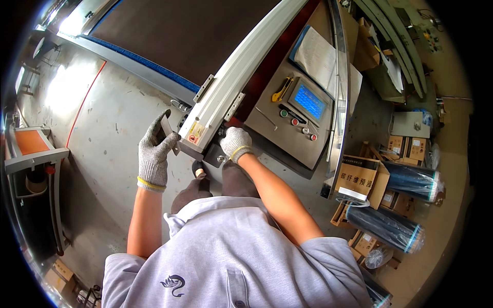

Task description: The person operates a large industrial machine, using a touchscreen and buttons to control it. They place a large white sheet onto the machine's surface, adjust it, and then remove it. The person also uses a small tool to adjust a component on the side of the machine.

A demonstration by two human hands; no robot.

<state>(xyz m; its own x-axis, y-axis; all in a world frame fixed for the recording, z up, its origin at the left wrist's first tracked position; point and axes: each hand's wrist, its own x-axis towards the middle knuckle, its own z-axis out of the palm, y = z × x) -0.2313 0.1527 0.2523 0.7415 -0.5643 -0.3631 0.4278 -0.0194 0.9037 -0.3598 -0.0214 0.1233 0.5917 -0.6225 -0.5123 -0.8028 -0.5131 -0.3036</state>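
My left hand (pixel 155 154), in a grey knit glove with a yellow cuff edge, pinches a small flat metal plate (pixel 167 126) between thumb and fingers. It is beside the end of a long white machine beam (pixel 226 77). My right hand (pixel 237 142), gloved the same way, is curled closed against the beam's near end. Its fingertips are partly hidden, and what they grip I cannot make out. Just below that hand sits a small round metal fitting (pixel 222 158). A yellow and red warning label (pixel 195 132) is on the beam's end.
Right of the beam, a control panel (pixel 267 115) carries a blue-lit screen (pixel 309 100), push buttons, a yellow utility knife (pixel 282 90) and an open notebook (pixel 314 54). A dark machine bed (pixel 169 36) extends behind. Cardboard boxes (pixel 359 177) and wrapped dark rolls (pixel 387 228) are at right.
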